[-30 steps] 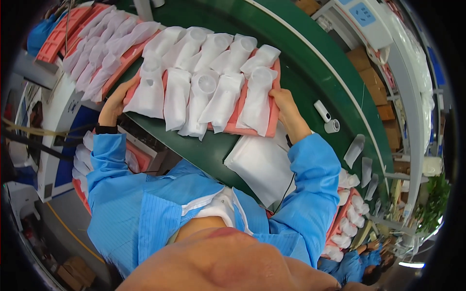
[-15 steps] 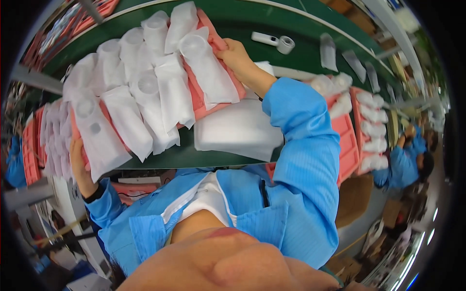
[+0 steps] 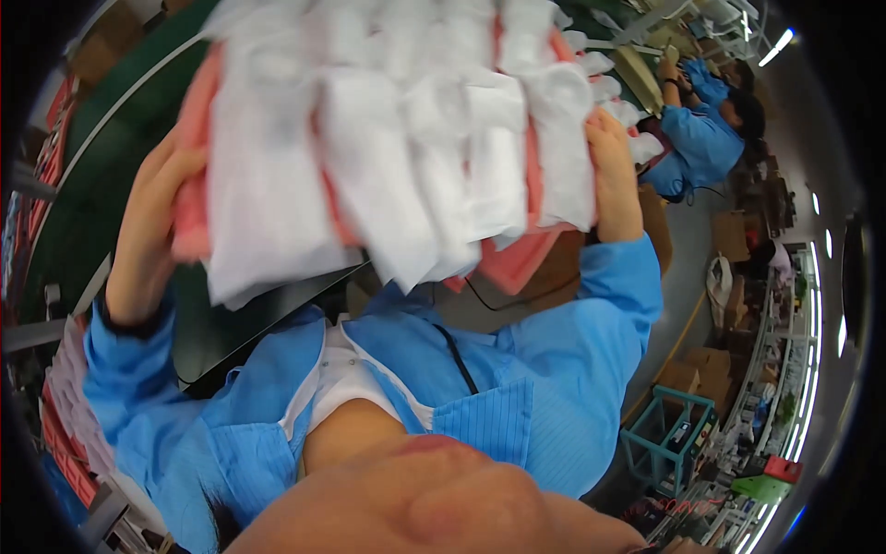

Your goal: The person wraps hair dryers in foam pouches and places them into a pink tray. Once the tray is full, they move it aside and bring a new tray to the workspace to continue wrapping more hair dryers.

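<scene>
Loaded tray [image 3: 192, 222] fills the middle! Room to pass beyond the left hand [image 3: 152, 217], over the table [image 3: 115, 120]; rightward, wrapped pieces [image 3: 645, 147] crowd past the right hand [image 3: 613, 166].

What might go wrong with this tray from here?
Several white wrapped pieces overhang the near edge of the pink tray, so a tilt might slide them off. The left hand and right hand hold it at opposite ends; if either slips, the load could tip.
</scene>
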The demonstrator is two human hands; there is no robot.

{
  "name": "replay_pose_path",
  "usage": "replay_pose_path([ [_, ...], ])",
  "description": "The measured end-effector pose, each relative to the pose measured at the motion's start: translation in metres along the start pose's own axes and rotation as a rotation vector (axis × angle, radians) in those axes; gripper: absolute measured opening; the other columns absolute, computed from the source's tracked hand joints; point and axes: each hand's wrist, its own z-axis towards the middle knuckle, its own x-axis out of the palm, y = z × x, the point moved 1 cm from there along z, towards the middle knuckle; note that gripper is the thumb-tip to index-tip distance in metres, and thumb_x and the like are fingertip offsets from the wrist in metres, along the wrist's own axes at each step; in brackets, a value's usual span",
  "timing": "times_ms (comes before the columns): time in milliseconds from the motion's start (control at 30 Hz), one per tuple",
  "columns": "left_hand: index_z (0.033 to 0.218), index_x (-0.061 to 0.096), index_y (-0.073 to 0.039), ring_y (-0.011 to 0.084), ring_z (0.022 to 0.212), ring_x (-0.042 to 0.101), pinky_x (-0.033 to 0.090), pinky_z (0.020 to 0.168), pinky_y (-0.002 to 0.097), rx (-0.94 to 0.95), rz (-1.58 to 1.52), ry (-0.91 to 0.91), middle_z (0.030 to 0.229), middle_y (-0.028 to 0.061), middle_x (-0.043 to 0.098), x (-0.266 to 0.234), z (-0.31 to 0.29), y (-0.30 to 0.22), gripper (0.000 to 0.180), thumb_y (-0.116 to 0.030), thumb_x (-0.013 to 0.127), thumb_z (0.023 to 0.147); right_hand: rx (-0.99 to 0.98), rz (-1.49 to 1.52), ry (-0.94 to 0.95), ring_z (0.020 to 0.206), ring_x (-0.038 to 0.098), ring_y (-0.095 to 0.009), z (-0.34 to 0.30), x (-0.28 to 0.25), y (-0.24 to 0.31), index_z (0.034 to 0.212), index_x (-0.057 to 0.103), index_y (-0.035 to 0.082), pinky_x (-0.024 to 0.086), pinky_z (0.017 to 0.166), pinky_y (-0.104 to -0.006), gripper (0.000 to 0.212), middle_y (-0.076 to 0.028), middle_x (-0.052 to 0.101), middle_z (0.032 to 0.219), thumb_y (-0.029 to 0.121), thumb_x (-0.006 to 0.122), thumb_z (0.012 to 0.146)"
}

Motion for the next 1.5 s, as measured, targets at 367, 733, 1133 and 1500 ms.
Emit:
replay_pose_path([
  [367, 0.102, 0.062, 0.002, 0.0159, 0.083, 0.063, 0.052, 0.071, 0.0268, -0.080, -0.020, 0.492, 0.099, 0.0095, 0.065, 0.191, 0.281, 0.089, 0.026, -0.015, 0.061, 0.081, -0.147, -0.120, -0.659, 0.082, 0.063, -0.018, 0.007, -0.205, -0.034, 0.107, 0.061, -0.007, 0.050, 0.072, -0.0290, 0.030, -0.011, 0.065, 0.097, -0.004, 0.059, 0.077],
  [733, 0.129, 0.046, -0.006, 0.0193, 0.106, 0.055, 0.042, 0.096, 0.0330, -0.150, -0.469, 0.491, 0.119, 0.0086, 0.057, 0.281, 0.385, 0.140, 0.045, -0.028, 0.054, 0.090, -0.269, 0.060, -1.050, 0.078, 0.059, -0.016, 0.075, -0.234, -0.128, 0.096, 0.062, -0.007, 0.049, 0.070, -0.0294, 0.022, -0.008, 0.064, 0.092, -0.002, 0.065, 0.075],
  [1133, 0.133, 0.038, -0.004, 0.0182, 0.105, 0.054, 0.044, 0.088, 0.0300, -0.014, -0.140, 0.388, 0.121, 0.0107, 0.049, 0.263, 0.269, 0.122, 0.050, -0.014, 0.056, 0.087, -0.168, -0.044, -0.976, 0.090, 0.060, -0.021, 0.087, -0.267, -0.179, 0.111, 0.058, -0.007, 0.050, 0.080, -0.0329, 0.037, -0.013, 0.061, 0.104, 0.024, 0.055, 0.092],
  [1500, 0.134, 0.041, -0.008, 0.0323, 0.125, 0.041, 0.035, 0.103, 0.0342, 0.440, 1.587, -0.176, 0.133, 0.0175, 0.045, -0.042, 0.299, 0.092, 0.063, -0.007, 0.057, 0.073, -0.038, -0.145, -0.986, 0.099, 0.058, -0.022, 0.064, -0.270, -0.179, 0.124, 0.049, -0.008, 0.049, 0.082, -0.0308, 0.048, -0.016, 0.057, 0.116, 0.013, 0.065, 0.083],
])
